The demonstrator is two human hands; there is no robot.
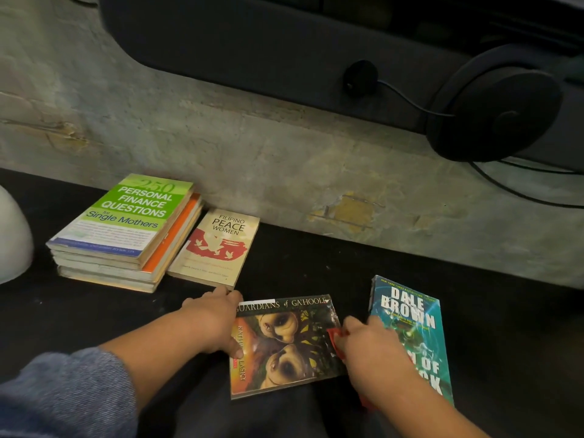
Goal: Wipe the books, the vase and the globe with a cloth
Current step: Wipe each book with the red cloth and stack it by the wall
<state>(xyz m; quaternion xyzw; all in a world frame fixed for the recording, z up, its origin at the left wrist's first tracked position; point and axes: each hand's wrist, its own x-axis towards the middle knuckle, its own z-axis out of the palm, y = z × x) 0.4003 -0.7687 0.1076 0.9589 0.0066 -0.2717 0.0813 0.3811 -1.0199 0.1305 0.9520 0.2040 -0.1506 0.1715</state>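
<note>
The owl-cover "Guardians of Ga'Hoole" book [284,343] lies flat on the black surface in front of me. My left hand [215,320] grips its left edge, thumb on the cover. My right hand [373,349] holds a red cloth [335,341] against the book's right edge; most of the cloth is hidden under the hand. A teal "Dale Brown" paperback [414,314] lies to the right, partly under my right wrist. Farther back sit the cream "Filipino Peace Women" book [218,248] and a stack of books [126,229] topped by a green finance title.
A white rounded object [12,235], cut off by the frame, stands at the far left edge. A worn concrete wall [284,159] runs behind the black surface. A dark panel with a round black disc [496,105] and cables hangs above right.
</note>
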